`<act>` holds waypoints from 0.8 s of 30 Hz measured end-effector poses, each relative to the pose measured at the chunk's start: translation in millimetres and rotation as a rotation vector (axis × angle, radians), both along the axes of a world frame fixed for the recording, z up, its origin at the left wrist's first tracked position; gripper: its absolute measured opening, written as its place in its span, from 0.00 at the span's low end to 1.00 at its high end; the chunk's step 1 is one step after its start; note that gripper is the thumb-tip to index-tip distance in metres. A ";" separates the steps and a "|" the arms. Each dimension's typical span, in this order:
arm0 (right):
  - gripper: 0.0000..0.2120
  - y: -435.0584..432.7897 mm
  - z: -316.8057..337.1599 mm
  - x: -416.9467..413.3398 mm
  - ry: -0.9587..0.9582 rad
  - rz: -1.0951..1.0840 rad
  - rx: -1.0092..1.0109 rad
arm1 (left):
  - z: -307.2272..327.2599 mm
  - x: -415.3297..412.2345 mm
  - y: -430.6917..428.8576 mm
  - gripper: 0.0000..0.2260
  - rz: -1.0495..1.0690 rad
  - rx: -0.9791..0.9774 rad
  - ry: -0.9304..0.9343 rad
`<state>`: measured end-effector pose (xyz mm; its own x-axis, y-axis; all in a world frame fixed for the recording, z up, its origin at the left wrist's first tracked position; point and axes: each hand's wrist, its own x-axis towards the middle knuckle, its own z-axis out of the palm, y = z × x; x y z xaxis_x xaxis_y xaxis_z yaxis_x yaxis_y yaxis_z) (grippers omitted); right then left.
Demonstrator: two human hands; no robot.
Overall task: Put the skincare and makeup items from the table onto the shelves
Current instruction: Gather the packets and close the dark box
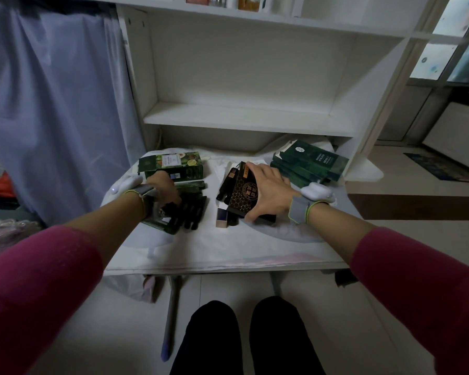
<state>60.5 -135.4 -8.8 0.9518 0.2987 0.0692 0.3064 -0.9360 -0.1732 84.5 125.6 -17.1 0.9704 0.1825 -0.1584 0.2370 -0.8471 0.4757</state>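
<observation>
On the white-covered table (228, 250) my right hand (270, 193) grips a black box with gold honeycomb print (244, 196), thumb at its near edge and fingers over its far edge. Dark tubes and a small white-and-blue box (222, 216) lie just left of it. My left hand (163, 189) reaches down onto a pile of dark green and black items (192, 209), fingers curled among them; what it holds is hidden. A green box with fruit pictures (171, 165) lies behind that hand. A stack of dark green flat boxes (309, 163) sits at the table's far right.
A white shelf unit (241, 115) stands behind the table, its lower shelf bare; several bottles (222, 1) show on the shelf above. A pale blue curtain (52, 104) hangs at the left. My legs (244, 339) are below the table's front edge.
</observation>
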 end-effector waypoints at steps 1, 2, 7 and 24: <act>0.62 -0.2 -0.2 -0.4 -0.002 -0.001 0.002 | 0.6 -1.0 -0.4 0.18 0.003 -0.012 0.005; 0.62 -0.2 -0.4 -1.0 -0.006 -0.001 0.004 | -0.2 -1.7 0.3 0.19 0.000 -0.017 0.008; 0.61 -1.1 -3.0 -2.6 -0.014 -0.008 0.005 | -18.0 -0.8 -1.0 0.44 -0.066 0.186 0.031; 0.62 -4.7 -6.4 -4.9 -0.008 -0.011 0.018 | -11.7 -13.6 -23.0 0.29 -0.128 0.047 0.129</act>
